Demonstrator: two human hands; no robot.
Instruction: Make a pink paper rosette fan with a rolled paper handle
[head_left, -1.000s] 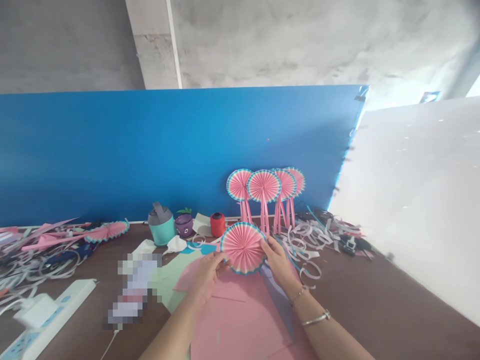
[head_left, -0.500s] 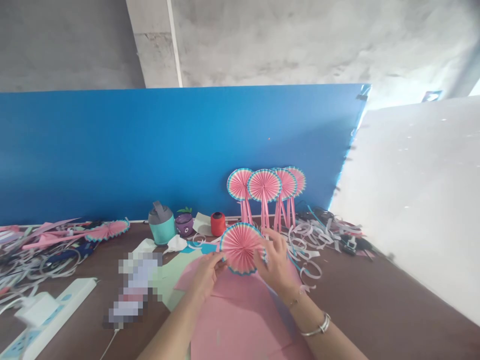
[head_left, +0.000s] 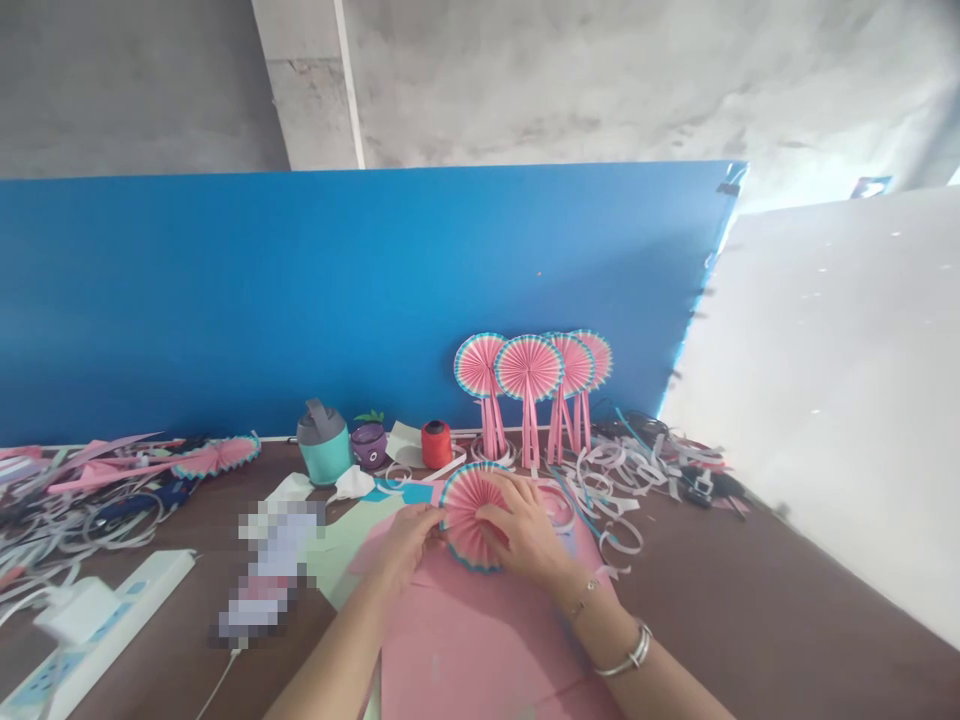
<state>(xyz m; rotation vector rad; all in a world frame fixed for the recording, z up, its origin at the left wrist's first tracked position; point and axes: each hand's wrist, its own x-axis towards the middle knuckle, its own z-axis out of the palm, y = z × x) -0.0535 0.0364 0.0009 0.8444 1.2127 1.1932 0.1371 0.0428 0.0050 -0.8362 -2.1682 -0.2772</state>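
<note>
A round pleated paper fan (head_left: 469,495), pink with a blue and cream rim, is held upright, slightly tilted, above pink paper sheets (head_left: 480,640). My left hand (head_left: 409,540) pinches its left edge between thumb and fingers. Across its right half lies my right hand (head_left: 525,525), thumb and bent fingers on the pleats near the centre, covering that part. Behind it, several finished-looking pink paper fans (head_left: 529,368) with long pink strip handles (head_left: 530,430) lean at the blue partition.
Along the back stand a teal bottle (head_left: 326,450), a purple pot (head_left: 369,446) and a red thread spool (head_left: 436,445). Curled white paper strips (head_left: 615,475) lie right. At left are a power strip (head_left: 112,620), tangled cables and strips (head_left: 112,500), and another pink fan (head_left: 217,457). A blue partition (head_left: 337,300) rises behind.
The held fan has moved slightly down. My right hand has shifted left from the fan's right edge onto its face. My left hand keeps its pinch on the left edge.
</note>
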